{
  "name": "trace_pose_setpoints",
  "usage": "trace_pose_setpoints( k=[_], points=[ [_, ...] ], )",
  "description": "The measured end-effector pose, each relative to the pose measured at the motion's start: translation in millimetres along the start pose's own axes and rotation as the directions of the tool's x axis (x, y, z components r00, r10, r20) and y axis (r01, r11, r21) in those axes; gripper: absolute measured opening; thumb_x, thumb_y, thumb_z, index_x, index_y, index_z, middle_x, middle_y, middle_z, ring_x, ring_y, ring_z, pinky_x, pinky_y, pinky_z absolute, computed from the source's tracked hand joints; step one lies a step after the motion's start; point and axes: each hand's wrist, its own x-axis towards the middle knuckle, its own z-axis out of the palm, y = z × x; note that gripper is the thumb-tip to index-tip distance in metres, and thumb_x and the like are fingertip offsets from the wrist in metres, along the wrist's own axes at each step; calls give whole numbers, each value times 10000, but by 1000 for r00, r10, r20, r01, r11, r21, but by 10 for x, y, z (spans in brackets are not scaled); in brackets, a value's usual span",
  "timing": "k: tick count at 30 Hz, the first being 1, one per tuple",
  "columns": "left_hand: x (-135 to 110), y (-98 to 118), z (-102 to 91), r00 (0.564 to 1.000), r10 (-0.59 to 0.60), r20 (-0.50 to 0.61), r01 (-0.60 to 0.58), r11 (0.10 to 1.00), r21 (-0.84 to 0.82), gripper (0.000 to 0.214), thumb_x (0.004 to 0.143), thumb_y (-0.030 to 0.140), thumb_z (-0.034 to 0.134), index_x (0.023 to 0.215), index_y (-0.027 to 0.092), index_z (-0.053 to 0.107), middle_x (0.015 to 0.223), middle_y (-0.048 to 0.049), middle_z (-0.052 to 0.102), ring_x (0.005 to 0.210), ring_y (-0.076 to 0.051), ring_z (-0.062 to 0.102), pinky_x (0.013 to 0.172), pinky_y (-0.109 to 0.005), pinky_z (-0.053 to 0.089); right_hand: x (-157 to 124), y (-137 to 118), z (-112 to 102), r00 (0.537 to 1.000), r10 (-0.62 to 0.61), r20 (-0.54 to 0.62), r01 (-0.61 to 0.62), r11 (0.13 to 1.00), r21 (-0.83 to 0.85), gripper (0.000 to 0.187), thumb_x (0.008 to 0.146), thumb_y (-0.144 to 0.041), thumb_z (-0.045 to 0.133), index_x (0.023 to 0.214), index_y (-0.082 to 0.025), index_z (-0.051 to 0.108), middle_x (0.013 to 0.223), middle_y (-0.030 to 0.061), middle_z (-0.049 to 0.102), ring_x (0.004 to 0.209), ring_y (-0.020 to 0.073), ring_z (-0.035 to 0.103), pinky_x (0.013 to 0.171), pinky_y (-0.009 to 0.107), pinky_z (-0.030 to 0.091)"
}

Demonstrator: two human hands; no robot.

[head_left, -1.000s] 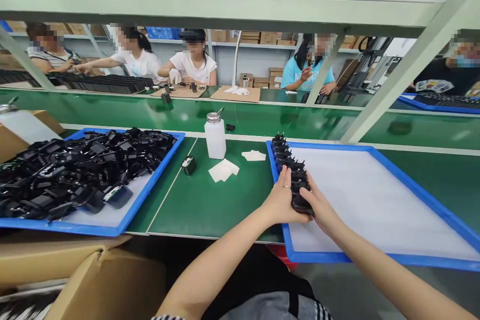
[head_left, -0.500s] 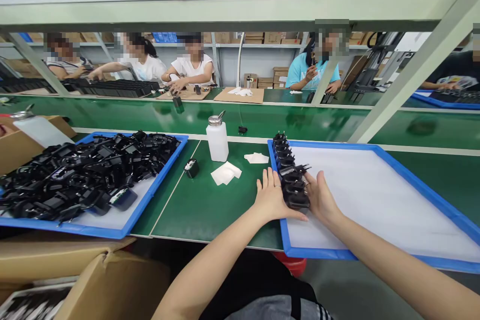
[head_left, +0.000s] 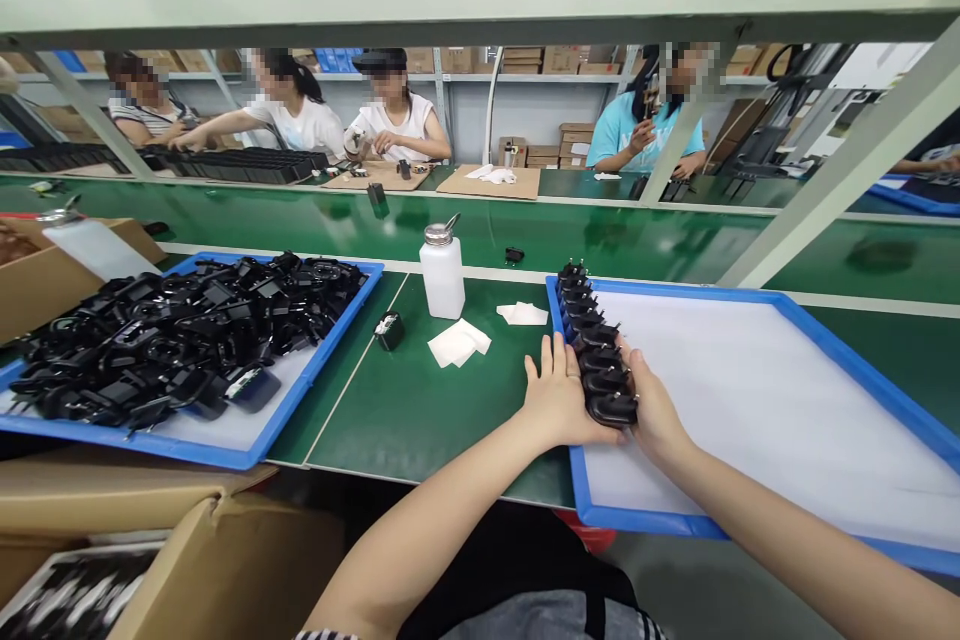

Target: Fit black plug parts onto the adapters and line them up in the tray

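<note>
Row of black plug adapters [head_left: 606, 372] hemmed in, right of centre!

And here we are, my left hand [head_left: 553, 398] lies along the left side of the row, fingers slightly spread and pointing up the frame, a ring [head_left: 573, 377] on one of them, thumb stretched across towards the near end! Over on the other flank, my right hand [head_left: 661, 410] sits against the row's right side, thumb up, fingertips tucked behind the black housings; whether those fingers are spread, pressed together or pinching, I cannot tell. The adapters stand one behind another, pins sticking up, along the left edge of the blue-rimmed tray [head_left: 765, 400] that fills the right of the frame, its white liner running out beyond my right hand!

Left of the frame now, and what a heap of black adapters [head_left: 195, 340], piled in another blue-rimmed tray [head_left: 312, 372]! Between the two trays, on the green bench [head_left: 450, 425], a white bottle [head_left: 443, 280] stands upright near the centre, white sheets [head_left: 459, 342] just below it, a smaller white patch of sheets [head_left: 523, 314] to its right, and one lone black piece [head_left: 389, 331] to its lower left. Lower left corner, an open cardboard box [head_left: 247, 560]; upper right, across the line, a co-worker in a blue top [head_left: 649, 135]
</note>
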Motion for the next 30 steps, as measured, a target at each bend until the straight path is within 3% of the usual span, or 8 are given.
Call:
trace_pose_setpoints(
  k=[4,7,11,17,22,25,30],
  points=[
    [-12,20,-4,999,-41,-7,41,999,-3,1184,405,675,476,1247,8,-21,1292,-149,-171,1147,-283,-231,928,-529,-31,2,-17,35,994,105,-14,-103,990,98,472,698,-556,446,1070,-266,466,1124,-28,462,1061,170,378,942,316,270],
    [-18,16,23,995,-98,-1,97,993,-64,1223,399,672,493,1232,-6,-92,1287,-169,-171,1157,-274,-212,943,-508,1,-14,-59,92,990,126,67,-135,979,153,413,696,-545,463,997,-267,510,1065,-31,510,1043,160,399,924,287,303],
    [-20,-28,41,996,-40,83,51,989,-142,1258,367,661,532,1229,23,-126,1285,-175,-176,1164,-256,-202,953,-487,46,-32,-96,116,985,111,135,-136,972,191,400,686,-558,466,956,-269,520,1041,-34,525,1021,152,422,905,274,328],
    [-42,-69,42,995,-33,99,52,978,-200,1196,416,623,541,1240,41,-102,1301,-166,-127,1183,-250,-157,963,-465,71,-23,-60,172,997,67,26,-69,993,91,432,700,-583,403,953,-248,503,994,-19,547,981,175,455,867,297,372],
    [-60,-60,76,996,-80,48,89,965,-246,1072,517,545,528,1249,54,-83,1324,-134,-26,1202,-221,-106,978,-431,115,30,-75,150,995,103,10,-101,990,-102,458,712,-597,311,969,-256,477,1016,15,535,978,216,456,830,350,402],
    [-86,-62,90,996,-80,24,84,955,-284,1117,485,547,566,1248,35,-69,1322,-146,-24,1203,-235,-91,984,-419,124,325,-169,-39,995,88,-54,-97,979,-182,403,745,-529,273,882,-223,496,1103,54,474,1040,226,398,880,375,339],
    [-112,-65,83,996,-87,-2,83,956,-283,1184,425,573,596,1251,53,-72,1316,-128,-103,1198,-254,-92,994,-413,80,1279,-397,-294,987,-90,-136,28,914,-404,188,692,-335,451,798,-194,517,1110,68,458,1076,215,350,940,369,221]
  ],
)
